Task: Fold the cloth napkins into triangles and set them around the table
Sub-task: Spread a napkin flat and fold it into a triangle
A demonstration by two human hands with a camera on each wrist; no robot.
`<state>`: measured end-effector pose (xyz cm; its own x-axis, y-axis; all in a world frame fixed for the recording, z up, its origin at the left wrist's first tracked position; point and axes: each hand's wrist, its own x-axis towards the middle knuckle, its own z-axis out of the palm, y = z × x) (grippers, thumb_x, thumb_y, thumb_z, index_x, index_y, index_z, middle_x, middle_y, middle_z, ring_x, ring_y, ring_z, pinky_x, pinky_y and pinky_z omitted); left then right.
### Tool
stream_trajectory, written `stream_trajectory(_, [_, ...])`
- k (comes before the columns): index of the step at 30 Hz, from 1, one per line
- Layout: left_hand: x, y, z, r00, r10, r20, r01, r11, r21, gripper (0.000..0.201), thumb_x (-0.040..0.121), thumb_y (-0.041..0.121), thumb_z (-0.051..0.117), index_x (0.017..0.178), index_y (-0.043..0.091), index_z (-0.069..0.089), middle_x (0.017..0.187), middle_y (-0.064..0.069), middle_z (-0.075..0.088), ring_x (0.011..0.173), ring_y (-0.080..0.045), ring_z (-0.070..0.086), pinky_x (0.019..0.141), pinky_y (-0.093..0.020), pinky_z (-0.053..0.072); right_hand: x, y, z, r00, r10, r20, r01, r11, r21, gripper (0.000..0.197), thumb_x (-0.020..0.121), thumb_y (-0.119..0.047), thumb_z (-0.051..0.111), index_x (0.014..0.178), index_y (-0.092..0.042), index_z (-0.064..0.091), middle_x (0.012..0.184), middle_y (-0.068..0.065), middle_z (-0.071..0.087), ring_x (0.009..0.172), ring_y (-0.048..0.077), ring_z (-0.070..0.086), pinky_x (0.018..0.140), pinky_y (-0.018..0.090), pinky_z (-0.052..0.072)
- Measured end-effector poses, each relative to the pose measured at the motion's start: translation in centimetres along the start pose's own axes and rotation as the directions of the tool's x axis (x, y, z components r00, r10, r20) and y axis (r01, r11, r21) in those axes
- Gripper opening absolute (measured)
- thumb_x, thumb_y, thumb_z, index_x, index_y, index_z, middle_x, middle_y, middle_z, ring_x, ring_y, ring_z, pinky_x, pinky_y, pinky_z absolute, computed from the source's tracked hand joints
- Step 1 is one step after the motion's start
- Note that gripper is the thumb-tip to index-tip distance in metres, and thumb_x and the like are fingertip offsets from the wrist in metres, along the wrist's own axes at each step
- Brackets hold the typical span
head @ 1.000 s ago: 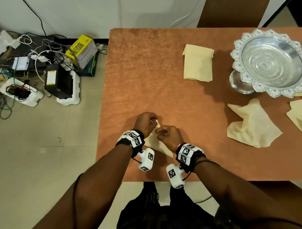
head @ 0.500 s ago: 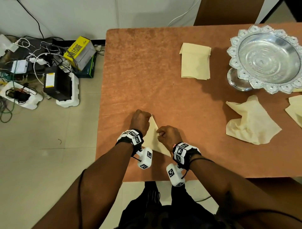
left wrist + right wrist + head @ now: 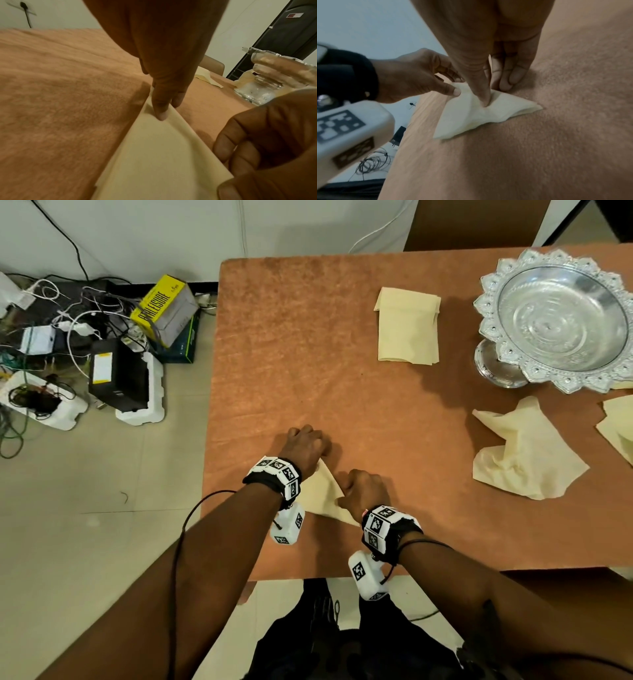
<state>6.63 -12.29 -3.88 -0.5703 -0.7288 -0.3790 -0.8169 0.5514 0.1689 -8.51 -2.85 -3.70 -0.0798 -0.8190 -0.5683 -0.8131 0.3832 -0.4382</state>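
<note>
A cream cloth napkin (image 3: 323,494) folded into a triangle lies flat on the orange table (image 3: 308,354) near its front edge. My left hand (image 3: 306,445) covers the napkin's far tip. In the left wrist view the thumb and fingers of the left hand (image 3: 164,106) pinch that tip of the napkin (image 3: 154,155). My right hand (image 3: 363,489) sits at the right edge. The right wrist view shows the right hand (image 3: 493,92) with its thumb pressed into the napkin (image 3: 488,112) and its fingers curled behind the edge.
A folded cream napkin (image 3: 407,326) lies at the back. A crumpled napkin (image 3: 524,453) and part of another napkin (image 3: 616,426) lie to the right. A silver pedestal tray (image 3: 561,320) stands at the back right. Boxes and cables (image 3: 102,344) clutter the floor on the left.
The left hand has slid a little to the left and away from the right hand, and now covers the napkin's tip. The right hand stays at the right edge.
</note>
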Motion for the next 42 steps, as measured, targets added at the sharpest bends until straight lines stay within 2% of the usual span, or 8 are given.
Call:
stream_trajectory(7, [-1.0,-1.0,-1.0,0.997,-0.017,0.081,0.010,0.997,0.082,0.029,0.075,0.026,0.076,0.102,0.023,0.067,0.122,0.001,0.051,0.117,-0.028,0.036,0.088,-0.042,0.029,0.6,0.5,0.1,0.996,-0.009,0.084,0.002,0.997,0.078,0.020,0.067,-0.020,0.079,0.068,-0.028,0.061,0.082,-0.004,0.070,0.083,0.021,0.065,0.065,0.025,0.042])
stream_trajectory(13, [-3.7,-2.5,-2.3,0.988,-0.057,-0.141,0.040,0.992,-0.122,0.017,0.076,0.024,0.075,0.092,0.027,0.068,0.099,0.007,0.064,0.111,-0.022,0.042,0.080,-0.036,0.018,0.2,0.4,-1.6,0.980,-0.184,-0.078,0.196,0.965,0.175,0.009,0.072,-0.018,0.072,0.077,-0.023,0.068,0.078,-0.004,0.071,0.075,0.017,0.064,0.061,0.026,0.047])
stream_trajectory(17, [-6.5,-3.2,-2.8,0.896,-0.094,-0.433,0.005,0.979,-0.201,0.017,0.073,0.016,0.074,0.081,0.029,0.067,0.086,0.011,0.062,0.098,-0.020,0.046,0.076,-0.033,0.016,-0.1,0.1,-3.4,0.804,-0.442,-0.398,0.468,0.883,-0.035,0.015,0.072,-0.015,0.071,0.084,-0.023,0.067,0.082,-0.007,0.062,0.080,0.015,0.055,0.065,0.028,0.042])
stream_trajectory(20, [-8.3,-3.3,-1.6,0.861,-0.128,-0.493,0.036,0.981,-0.191,0.020,0.069,0.016,0.075,0.077,0.029,0.062,0.083,0.012,0.059,0.092,-0.018,0.043,0.074,-0.032,0.017,-0.2,-0.2,-3.8,0.727,-0.543,-0.421,0.537,0.831,-0.145,0.018,0.070,-0.012,0.069,0.084,-0.023,0.064,0.084,-0.006,0.060,0.083,0.016,0.052,0.061,0.030,0.042])
stream_trajectory(26, [-10.4,-2.1,3.3,0.982,-0.162,-0.093,0.150,0.981,-0.120,0.020,0.070,0.020,0.072,0.085,0.029,0.063,0.095,0.011,0.060,0.098,-0.021,0.048,0.073,-0.034,0.018,0.1,1.1,-0.4,0.871,-0.490,-0.031,0.460,0.837,-0.296,0.024,0.069,-0.008,0.071,0.088,-0.023,0.065,0.094,-0.001,0.064,0.096,0.026,0.056,0.070,0.034,0.045])
stream_trajectory(30, [-11.6,-2.2,5.3,0.983,-0.182,-0.006,0.178,0.965,-0.192,0.026,0.069,0.032,0.062,0.096,0.031,0.061,0.100,0.010,0.057,0.099,-0.018,0.047,0.077,-0.035,0.022,-0.1,1.9,0.5,0.867,-0.456,0.200,0.498,0.797,-0.342,0.024,0.075,-0.026,0.073,0.098,-0.025,0.066,0.105,-0.002,0.064,0.100,0.022,0.054,0.079,0.032,0.043])
stream_trajectory(35, [-11.8,-2.4,6.5,0.938,-0.314,-0.145,0.226,0.873,-0.432,0.022,0.078,0.025,0.065,0.098,0.018,0.065,0.090,-0.004,0.058,0.087,-0.028,0.054,0.076,-0.037,0.042,0.2,2.4,0.2,0.949,-0.316,-0.007,0.310,0.935,-0.175,0.021,0.081,-0.043,0.071,0.081,-0.028,0.057,0.090,-0.003,0.058,0.085,0.019,0.055,0.067,0.028,0.036])
stream_trajectory(42, [-10.1,-1.3,5.8,0.916,-0.398,-0.038,0.314,0.775,-0.548,0.008,0.081,0.018,0.070,0.081,0.019,0.062,0.084,-0.004,0.064,0.084,-0.027,0.059,0.065,-0.028,0.034,0.6,2.7,0.7,0.977,-0.213,0.024,0.214,0.969,-0.124,0.019,0.078,-0.026,0.075,0.091,-0.021,0.062,0.096,0.001,0.065,0.091,0.024,0.061,0.071,0.029,0.045])
